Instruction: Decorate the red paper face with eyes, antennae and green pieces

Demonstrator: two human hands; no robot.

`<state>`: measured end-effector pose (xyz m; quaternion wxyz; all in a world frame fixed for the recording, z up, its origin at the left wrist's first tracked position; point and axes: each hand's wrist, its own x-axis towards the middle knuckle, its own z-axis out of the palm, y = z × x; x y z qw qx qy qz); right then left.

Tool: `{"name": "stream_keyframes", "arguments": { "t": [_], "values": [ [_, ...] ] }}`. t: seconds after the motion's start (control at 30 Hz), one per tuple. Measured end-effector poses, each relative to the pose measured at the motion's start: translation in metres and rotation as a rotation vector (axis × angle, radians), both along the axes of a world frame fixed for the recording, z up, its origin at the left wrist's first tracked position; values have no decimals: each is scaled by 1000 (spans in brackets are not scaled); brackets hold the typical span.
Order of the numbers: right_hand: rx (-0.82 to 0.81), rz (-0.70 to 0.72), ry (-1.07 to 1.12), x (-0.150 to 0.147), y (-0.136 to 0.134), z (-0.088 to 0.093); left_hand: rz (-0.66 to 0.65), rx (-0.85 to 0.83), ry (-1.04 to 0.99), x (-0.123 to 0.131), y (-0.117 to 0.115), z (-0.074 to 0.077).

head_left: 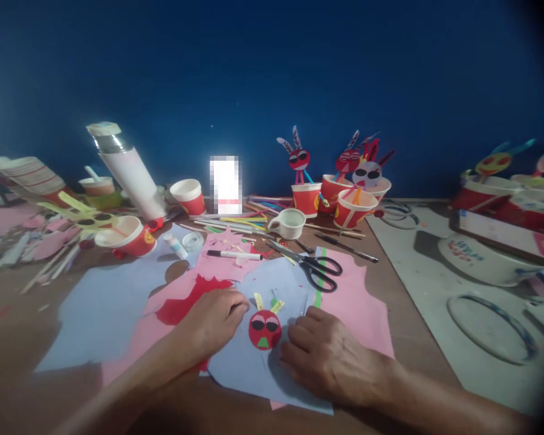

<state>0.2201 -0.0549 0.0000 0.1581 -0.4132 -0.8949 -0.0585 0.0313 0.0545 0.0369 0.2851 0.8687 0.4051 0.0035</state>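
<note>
Red paper face (265, 329): round, with yellow strips (258, 301) at top, lying flat on a blue paper sheet (238, 368) on the bench (18, 326). Probably light and limp; best taken by its rim. Left hand (213, 323): loosely curled just beside it, hiding the paper beneath; any grip cannot be told. Right hand (326, 356): open, resting on the sheet, grasping nothing.

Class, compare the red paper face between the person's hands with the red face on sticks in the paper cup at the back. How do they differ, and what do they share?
The flat paper face lies on blue paper, while the back face stands up on sticks in a red paper cup. The flat paper face has short yellow strips on top; the back face has long pale feathery ears. Both are red with dark eyes.
</note>
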Motion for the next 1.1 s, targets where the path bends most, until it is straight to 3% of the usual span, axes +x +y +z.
{"name": "stream_keyframes", "arguments": {
  "t": [0.3, 0.6, 0.83, 0.93, 1.1],
  "values": [
    [-57, 25, -34, -1, -3, -2, 60, -102, -62, -3, -3, -5],
    [-78, 24, -26, -3, -6, -2, 192, -433, -213, 0, -5, -8],
    [-59, 7, 6, -4, -6, -3, 258, -497, -282, 3, -5, -13],
    [-171, -76, 210, -4, -2, 4, 332, -608, -368, 0, -3, -12],
    [-644, -380, 892, -1, 12, 16, 422, -840, -569, -7, 1, -12]
  ]
}}
